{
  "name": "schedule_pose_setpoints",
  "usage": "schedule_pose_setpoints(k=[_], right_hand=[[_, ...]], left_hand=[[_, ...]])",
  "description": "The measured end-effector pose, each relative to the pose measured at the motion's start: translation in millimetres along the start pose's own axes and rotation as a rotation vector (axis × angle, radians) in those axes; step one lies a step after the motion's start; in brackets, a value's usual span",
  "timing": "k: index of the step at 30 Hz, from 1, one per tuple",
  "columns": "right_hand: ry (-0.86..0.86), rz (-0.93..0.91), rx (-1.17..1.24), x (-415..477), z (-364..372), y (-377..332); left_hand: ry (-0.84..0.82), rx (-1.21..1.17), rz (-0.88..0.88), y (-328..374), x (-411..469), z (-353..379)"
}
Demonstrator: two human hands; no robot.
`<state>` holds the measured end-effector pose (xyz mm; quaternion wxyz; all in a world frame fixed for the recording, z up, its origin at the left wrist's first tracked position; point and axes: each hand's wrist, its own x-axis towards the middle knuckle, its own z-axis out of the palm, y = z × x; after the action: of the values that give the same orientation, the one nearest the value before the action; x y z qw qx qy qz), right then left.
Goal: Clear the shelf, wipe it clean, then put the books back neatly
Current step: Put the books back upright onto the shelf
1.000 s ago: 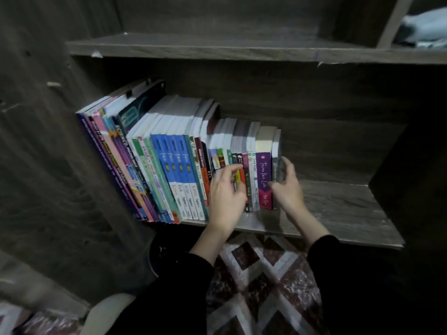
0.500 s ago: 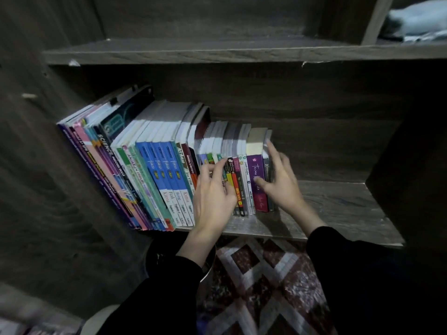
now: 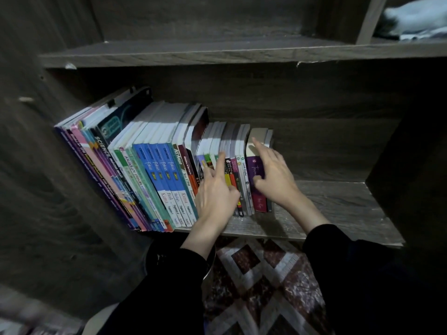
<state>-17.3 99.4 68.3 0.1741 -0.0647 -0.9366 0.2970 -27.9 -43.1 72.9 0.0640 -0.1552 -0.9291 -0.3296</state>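
Observation:
A row of books (image 3: 154, 170) stands on the grey wooden shelf (image 3: 338, 209), leaning left against the side wall. Tall textbooks fill the left; smaller paperbacks stand at the right end. My left hand (image 3: 215, 194) rests against the spines of the small paperbacks (image 3: 238, 175), index finger pointing up. My right hand (image 3: 273, 175) lies on the purple book (image 3: 256, 201) at the row's right end, index finger on its top edge, thumb on the spine. Neither hand grips a book.
The right half of the shelf is bare wood. An upper shelf board (image 3: 217, 54) runs close above the books. A pale cloth (image 3: 416, 18) lies at the top right. A patterned rug (image 3: 263, 286) covers the floor below.
Both hands have slid upward along the small books. My left index finger now points up, and my right index finger has reached the purple book's top edge.

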Motion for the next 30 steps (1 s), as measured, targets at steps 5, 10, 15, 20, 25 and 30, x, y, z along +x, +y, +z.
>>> schedule_pose_setpoints(k=[5, 10, 15, 20, 25, 30], right_hand=[[0.001, 0.032, 0.133, -7.2, -8.5, 3.2], [-0.023, 0.041, 0.195, -19.4, -15.7, 11.2], [-0.058, 0.218, 0.571, -18.4, -14.9, 21.8], [-0.08, 0.209, 0.615, -18.8, -14.8, 33.8], [-0.018, 0.279, 0.58, -27.7, -40.3, 67.6], [0.049, 0.353, 0.542, -45.7, -78.0, 105.9]], left_hand=[[0.019, -0.014, 0.085, 10.5, 2.3, 0.0], [-0.182, -0.368, 0.067, 26.8, 5.7, 2.0], [-0.463, -0.547, -0.115, 13.7, 36.2, 13.3], [-0.395, -0.558, -0.067, 1.4, 39.6, 48.8], [-0.428, -0.65, 0.068, 21.6, 39.1, 82.2], [-0.529, -0.718, 0.155, 63.2, 37.6, 122.4]])
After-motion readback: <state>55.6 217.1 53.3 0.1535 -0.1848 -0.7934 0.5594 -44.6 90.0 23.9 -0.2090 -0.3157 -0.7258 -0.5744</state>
